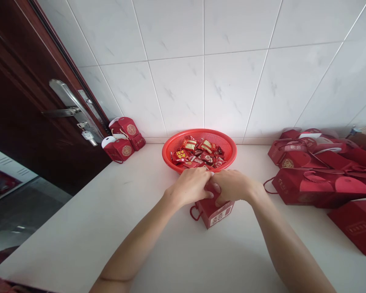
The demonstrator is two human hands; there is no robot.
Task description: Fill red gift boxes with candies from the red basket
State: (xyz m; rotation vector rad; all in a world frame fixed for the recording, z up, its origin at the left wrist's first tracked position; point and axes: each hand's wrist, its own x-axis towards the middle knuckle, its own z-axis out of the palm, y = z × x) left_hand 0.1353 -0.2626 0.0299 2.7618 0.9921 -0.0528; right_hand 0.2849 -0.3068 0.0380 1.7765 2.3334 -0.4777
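A small red gift box (212, 211) with a cord handle and a pale printed label stands on the white table, in front of the basket. My left hand (192, 185) grips the top of this box from the left, thumb on the near side. From the right, my right hand (232, 185) closes over the same top flaps, its thumb pointing down the front. Both hands' fingertips meet at the far side, partly hidden. Just behind them sits a red plastic basket (167, 156) holding several red-wrapped candies (198, 154).
Several finished-looking red boxes (125, 140) stand at the table's back left, beside a dark door (33, 81) with keys in its lock. More red boxes (320, 175) lie piled along the right. A tiled wall (177, 93) rises behind the table (110, 228).
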